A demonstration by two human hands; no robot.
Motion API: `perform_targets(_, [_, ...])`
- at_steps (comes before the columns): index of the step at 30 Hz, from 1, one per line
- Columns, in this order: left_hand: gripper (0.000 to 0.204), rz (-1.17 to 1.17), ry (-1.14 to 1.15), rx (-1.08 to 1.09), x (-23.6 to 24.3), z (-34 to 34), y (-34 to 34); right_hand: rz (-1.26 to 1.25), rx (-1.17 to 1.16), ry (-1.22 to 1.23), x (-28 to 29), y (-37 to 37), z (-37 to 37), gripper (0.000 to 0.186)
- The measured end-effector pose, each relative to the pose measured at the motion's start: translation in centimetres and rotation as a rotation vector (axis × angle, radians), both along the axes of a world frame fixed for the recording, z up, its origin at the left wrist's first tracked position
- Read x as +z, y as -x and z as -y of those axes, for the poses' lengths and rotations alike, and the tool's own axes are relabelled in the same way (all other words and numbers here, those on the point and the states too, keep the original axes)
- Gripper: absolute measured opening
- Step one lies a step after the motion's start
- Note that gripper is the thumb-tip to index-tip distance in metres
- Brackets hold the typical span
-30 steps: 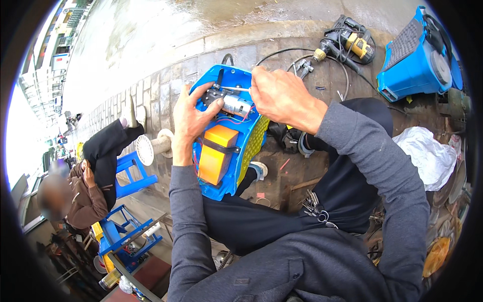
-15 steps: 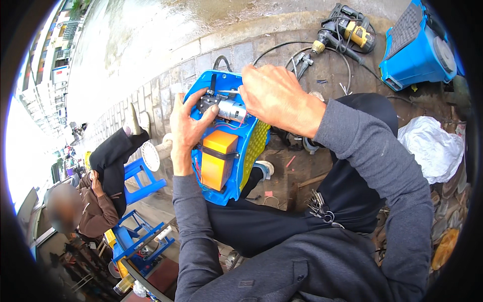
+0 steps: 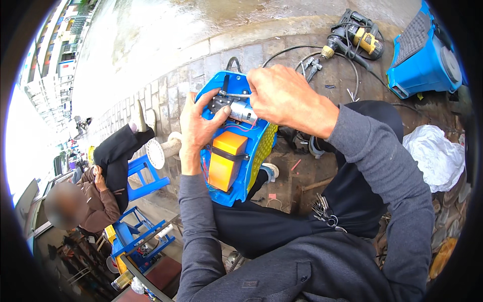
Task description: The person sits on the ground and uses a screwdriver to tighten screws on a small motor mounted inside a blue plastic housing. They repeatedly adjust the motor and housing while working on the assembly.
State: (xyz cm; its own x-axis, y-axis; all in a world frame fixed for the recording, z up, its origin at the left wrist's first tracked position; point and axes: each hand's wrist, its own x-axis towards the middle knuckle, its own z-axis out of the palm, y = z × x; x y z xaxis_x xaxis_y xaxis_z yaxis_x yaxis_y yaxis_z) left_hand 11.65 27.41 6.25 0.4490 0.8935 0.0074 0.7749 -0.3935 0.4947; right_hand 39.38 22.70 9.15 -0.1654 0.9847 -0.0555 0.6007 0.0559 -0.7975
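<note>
An opened blue plastic housing (image 3: 212, 80) with a yellow textured side leans on my lap. Inside it sit a small pump with a silver motor (image 3: 242, 111) and an orange box-shaped battery (image 3: 227, 160) under a black strap. My left hand (image 3: 197, 126) grips the black pump head between thumb and fingers. My right hand (image 3: 284, 95) is closed in a fist at the housing's upper right edge. From it a thin metal shaft, apparently a screwdriver (image 3: 235, 95), reaches across beside the pump head; its handle is hidden in my fist. Thin red wires run below the motor.
A yellow-black power drill (image 3: 366, 43) with its cord lies on the paving, beyond pliers-like clamps (image 3: 313, 66). A blue tank (image 3: 425, 60) stands far right, above a white plastic bag (image 3: 435, 157). At left, a person (image 3: 95, 201) sits near a blue stool (image 3: 149, 183).
The view has shifted slightly, so everything sits a little further right. Both hands keep their holds, and the shaft stays beside the pump, with more of it showing.
</note>
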Motion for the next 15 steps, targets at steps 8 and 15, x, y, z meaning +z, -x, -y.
perform_targets(8, [0.057,0.011,0.004,-0.003,0.40,0.03,-0.34,0.063,-0.014,0.005,0.57,0.68,0.23,0.030])
perform_targets(15, [0.057,0.001,0.015,0.005,0.35,0.04,-0.25,0.063,0.000,-0.064,0.69,0.61,0.48,0.026])
